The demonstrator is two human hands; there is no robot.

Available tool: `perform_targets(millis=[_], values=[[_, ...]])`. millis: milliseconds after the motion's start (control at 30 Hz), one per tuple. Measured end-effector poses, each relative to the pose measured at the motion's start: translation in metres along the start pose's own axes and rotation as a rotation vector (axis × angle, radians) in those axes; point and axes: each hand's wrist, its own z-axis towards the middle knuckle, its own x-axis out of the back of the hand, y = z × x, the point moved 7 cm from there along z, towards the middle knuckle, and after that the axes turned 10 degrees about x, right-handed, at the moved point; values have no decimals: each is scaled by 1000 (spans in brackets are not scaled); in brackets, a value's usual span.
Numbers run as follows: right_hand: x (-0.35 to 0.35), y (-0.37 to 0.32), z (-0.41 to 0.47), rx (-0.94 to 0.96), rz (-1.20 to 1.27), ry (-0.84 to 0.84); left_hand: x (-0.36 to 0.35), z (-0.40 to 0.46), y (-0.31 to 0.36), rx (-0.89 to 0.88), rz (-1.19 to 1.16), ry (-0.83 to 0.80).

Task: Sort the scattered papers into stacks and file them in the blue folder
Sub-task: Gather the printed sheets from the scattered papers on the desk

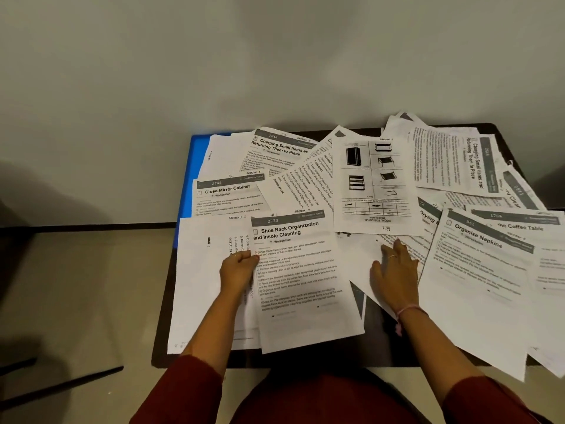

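Several printed sheets lie scattered and overlapping on a small dark table (382, 347). My left hand (237, 270) pinches the left edge of the "Shoe Rack Organization" sheet (301, 286) near the front. My right hand (394, 270) rests flat with spread fingers on a blank sheet (360, 255) in the middle. The blue folder (195, 160) lies at the table's far left, mostly buried under papers, with only its left strip showing. An "Organize Napkins" sheet (477, 270) lies to the right of my right hand.
A picture sheet of shelves (374, 185) lies face up at the centre back. Papers hang over the table's right and front edges. A grey wall rises right behind the table. Light floor lies on the left.
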Motion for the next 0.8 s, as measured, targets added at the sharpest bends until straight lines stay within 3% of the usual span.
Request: perform_targets(millis=[333,600,800], values=[[-20,-66,-16,93,239,0,0,-13,-4,-18,41,-43],[-34,-75,-20,-23,303,-47,-1,-24,-11,20,74,-103],[-34,-69,-29,-47,321,6,-1,-26,-25,40,93,-141]])
